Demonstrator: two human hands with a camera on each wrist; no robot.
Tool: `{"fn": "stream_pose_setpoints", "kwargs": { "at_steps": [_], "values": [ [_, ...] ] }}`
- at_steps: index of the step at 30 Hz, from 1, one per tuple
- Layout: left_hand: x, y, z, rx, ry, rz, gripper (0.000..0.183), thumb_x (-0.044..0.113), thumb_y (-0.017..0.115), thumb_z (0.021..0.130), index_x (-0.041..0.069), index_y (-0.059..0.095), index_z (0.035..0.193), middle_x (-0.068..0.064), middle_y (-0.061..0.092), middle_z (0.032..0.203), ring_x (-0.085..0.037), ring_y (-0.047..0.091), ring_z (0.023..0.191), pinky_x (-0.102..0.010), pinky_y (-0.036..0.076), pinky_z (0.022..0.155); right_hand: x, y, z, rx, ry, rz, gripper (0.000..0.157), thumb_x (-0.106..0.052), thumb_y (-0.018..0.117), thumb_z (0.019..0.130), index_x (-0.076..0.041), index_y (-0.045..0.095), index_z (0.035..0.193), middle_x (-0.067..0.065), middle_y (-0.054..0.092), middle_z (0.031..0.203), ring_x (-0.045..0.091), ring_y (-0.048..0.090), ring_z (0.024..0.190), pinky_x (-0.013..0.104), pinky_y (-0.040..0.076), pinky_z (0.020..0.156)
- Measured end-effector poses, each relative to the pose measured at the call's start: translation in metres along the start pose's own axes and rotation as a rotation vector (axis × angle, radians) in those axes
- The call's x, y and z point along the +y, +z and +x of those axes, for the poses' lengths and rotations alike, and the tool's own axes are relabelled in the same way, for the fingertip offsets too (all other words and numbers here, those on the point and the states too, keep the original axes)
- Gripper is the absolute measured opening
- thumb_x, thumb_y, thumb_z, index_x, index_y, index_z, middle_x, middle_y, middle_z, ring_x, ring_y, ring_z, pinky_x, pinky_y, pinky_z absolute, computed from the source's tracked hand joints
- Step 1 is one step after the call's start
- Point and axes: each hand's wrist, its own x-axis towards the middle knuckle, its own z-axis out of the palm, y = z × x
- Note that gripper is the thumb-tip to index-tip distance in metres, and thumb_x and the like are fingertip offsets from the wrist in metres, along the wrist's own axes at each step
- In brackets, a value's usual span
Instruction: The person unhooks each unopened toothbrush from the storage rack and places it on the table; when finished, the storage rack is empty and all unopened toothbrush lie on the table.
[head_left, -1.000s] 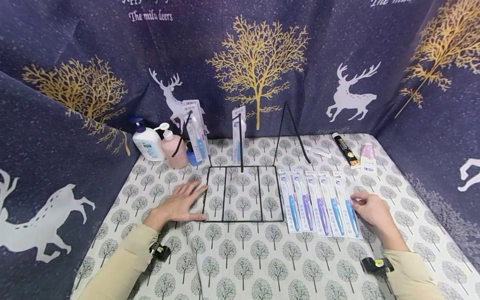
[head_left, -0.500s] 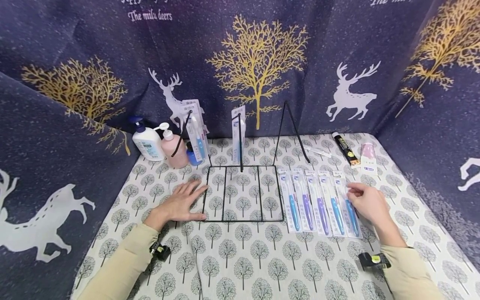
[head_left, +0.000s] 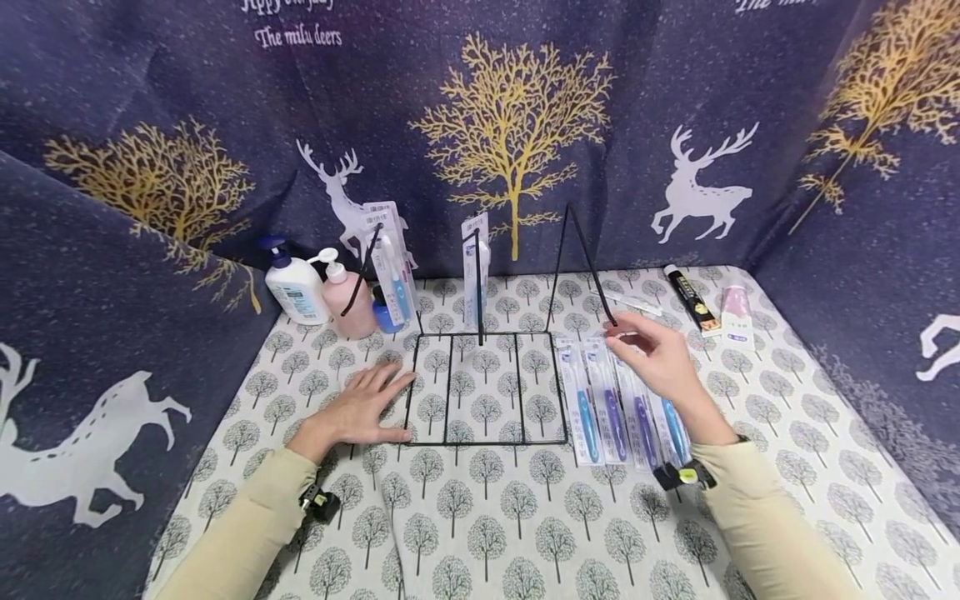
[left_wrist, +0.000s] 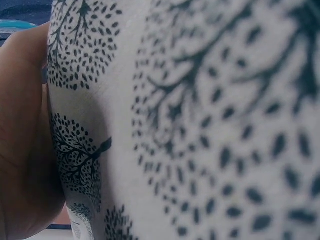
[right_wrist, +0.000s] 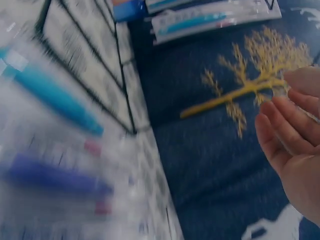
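Observation:
My left hand (head_left: 367, 408) rests with spread fingers at the left side of the black wire rack (head_left: 446, 387), thumb and index fingertip right at the frame. In the left wrist view, part of that hand (left_wrist: 25, 135) shows beside the patterned cloth. My right hand (head_left: 656, 354), fingers loosely bent and nothing visible between them, hovers over the top ends of a row of packaged toothbrushes (head_left: 587, 425), right at the end of the rack's right hook (head_left: 588, 258). Its fingers (right_wrist: 275, 135) look apart in the right wrist view. My right forearm hides the row's right end.
Packaged toothbrushes hang on the rack's left hook (head_left: 390, 267) and middle hook (head_left: 472, 267). Pump bottles (head_left: 296, 287) stand at the back left. Toothpaste tubes (head_left: 690, 298) (head_left: 737, 312) lie at the back right. A dark curtain (head_left: 360, 92) rises behind.
My right hand has left the rightmost packaged toothbrush and moved left and away from me to the end of the right hook. My left hand has stayed in place.

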Motion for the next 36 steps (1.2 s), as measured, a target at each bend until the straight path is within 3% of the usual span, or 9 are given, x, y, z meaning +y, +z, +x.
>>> {"fn": "stream_pose_setpoints", "kwargs": {
  "at_steps": [4,11,14,20,29,36],
  "values": [
    [0.000,-0.002,0.000,-0.001,0.017,0.007,0.099,0.078,0.048,0.070,0.022,0.020,0.147,-0.015,0.015,0.151,-0.038,0.017,0.136,-0.061,0.018,0.107,-0.006,0.021,0.020,-0.024,-0.022,0.088,0.034,0.009,0.062,0.080,0.011,0.057,0.113,0.030,0.063,0.098,0.038,0.061,0.087,0.023,0.053,0.080],
    [-0.002,-0.003,0.000,-0.033,0.008,0.018,0.102,0.080,0.047,0.068,0.023,0.017,0.147,-0.014,0.012,0.152,-0.038,0.016,0.137,-0.060,0.017,0.108,-0.001,0.051,0.048,-0.082,0.004,0.197,0.037,0.003,0.061,0.083,0.005,0.055,0.120,0.030,0.060,0.107,0.036,0.059,0.095,0.022,0.051,0.083],
    [-0.002,-0.002,0.001,-0.049,-0.002,0.016,0.104,0.081,0.047,0.067,0.024,0.015,0.147,-0.013,0.010,0.153,-0.037,0.014,0.137,-0.060,0.016,0.108,0.001,0.062,0.059,-0.100,-0.007,0.257,0.037,0.006,0.060,0.083,0.006,0.054,0.120,0.031,0.058,0.108,0.037,0.058,0.096,0.027,0.052,0.084],
    [-0.001,-0.003,0.001,-0.063,-0.017,0.017,0.105,0.083,0.046,0.065,0.025,0.014,0.147,-0.012,0.009,0.153,-0.037,0.013,0.138,-0.060,0.015,0.108,0.001,0.082,0.078,-0.082,-0.113,0.301,0.038,0.014,0.059,0.080,0.014,0.052,0.117,0.035,0.058,0.103,0.044,0.057,0.092,0.041,0.052,0.084],
    [-0.001,-0.004,0.000,-0.055,-0.013,0.031,0.104,0.082,0.047,0.065,0.025,0.016,0.147,-0.013,0.011,0.153,-0.037,0.015,0.138,-0.059,0.017,0.109,0.006,0.106,0.099,-0.113,-0.076,0.387,0.042,0.012,0.058,0.082,0.011,0.049,0.123,0.034,0.055,0.112,0.048,0.053,0.101,0.044,0.050,0.087],
    [0.000,-0.004,0.000,-0.048,-0.019,0.022,0.105,0.082,0.047,0.065,0.025,0.016,0.147,-0.013,0.010,0.153,-0.039,0.015,0.137,-0.061,0.016,0.108,0.022,0.121,0.111,-0.117,-0.045,0.449,0.044,0.008,0.059,0.083,0.006,0.049,0.126,0.030,0.056,0.114,0.038,0.056,0.104,0.038,0.051,0.088]
  ]
}}
